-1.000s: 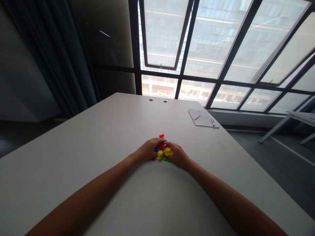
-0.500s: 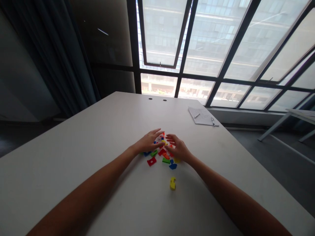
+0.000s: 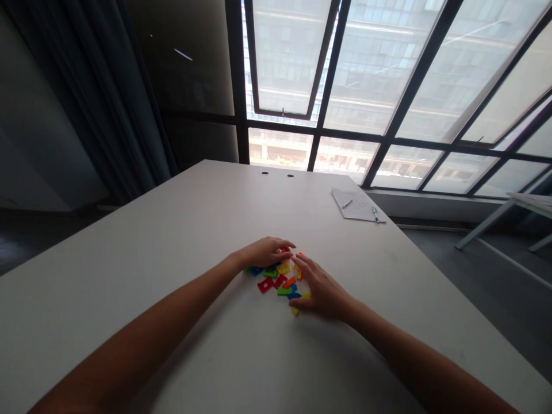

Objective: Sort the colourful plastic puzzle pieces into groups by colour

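Glossy plastic pieces (image 3: 276, 277) in red, blue, green, yellow and orange lie in a low, loose heap, pulled in tighter than half a second ago. The yellow piece (image 3: 294, 311) that sat alone nearer the person now lies at the thumb of the right hand (image 3: 321, 293). That hand has slid round to the near side of the heap, wide open with its fingers spread, holding nothing that shows. The left hand (image 3: 265, 253) lies open along the far side, its fingertips curving over a red piece (image 3: 284, 250), with no clear grip.

The pieces are thin and flat: a red rectangular frame with a square hole (image 3: 265, 284), a green bar (image 3: 283, 291), an orange strip (image 3: 288, 282), a blue notched shape (image 3: 256, 271). All rest on a smooth white table (image 3: 129, 241). Farther off, a sheet of paper (image 3: 356, 205) lies with a slim pen (image 3: 378, 215) at its edge, below a dark-framed window (image 3: 345, 75).
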A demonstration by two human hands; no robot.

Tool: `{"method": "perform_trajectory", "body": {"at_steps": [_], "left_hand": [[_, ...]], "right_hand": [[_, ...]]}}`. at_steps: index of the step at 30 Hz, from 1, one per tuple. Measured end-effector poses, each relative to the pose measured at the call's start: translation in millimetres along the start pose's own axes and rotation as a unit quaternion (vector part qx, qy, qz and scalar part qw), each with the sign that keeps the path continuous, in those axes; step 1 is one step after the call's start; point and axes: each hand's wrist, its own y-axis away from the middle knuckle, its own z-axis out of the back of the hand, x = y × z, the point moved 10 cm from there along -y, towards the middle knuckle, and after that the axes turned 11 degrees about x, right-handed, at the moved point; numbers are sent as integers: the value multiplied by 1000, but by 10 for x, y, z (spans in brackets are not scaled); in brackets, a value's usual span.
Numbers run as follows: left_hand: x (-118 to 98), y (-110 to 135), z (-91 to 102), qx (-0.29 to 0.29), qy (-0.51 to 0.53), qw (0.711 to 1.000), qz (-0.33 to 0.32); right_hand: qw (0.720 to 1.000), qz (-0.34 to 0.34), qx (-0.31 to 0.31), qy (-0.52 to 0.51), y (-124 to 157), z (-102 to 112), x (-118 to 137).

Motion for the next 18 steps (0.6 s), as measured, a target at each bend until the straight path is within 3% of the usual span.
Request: {"method": "perform_trajectory", "body": {"at_steps": [4,7,12,15,18], "left_hand": [[-75,244,12,-27,34,999,-13],[-133,481,56,-62,-12,998,-18],[-25,815,-87,-58,-98,993,39],[17,867,-313,-25,-109,993,48],[-49,829,-437,-29,-105,994,18]], "right_hand": [[997,9,-76,-18,-74,91,-68],[996,21,-88,2,-79,91,-113],[999,-30,-7,35,-106,34,-317],[997,-35,63,31,-148,-49,-352],[996,-12,81,31,-220,-82,-277]]}}
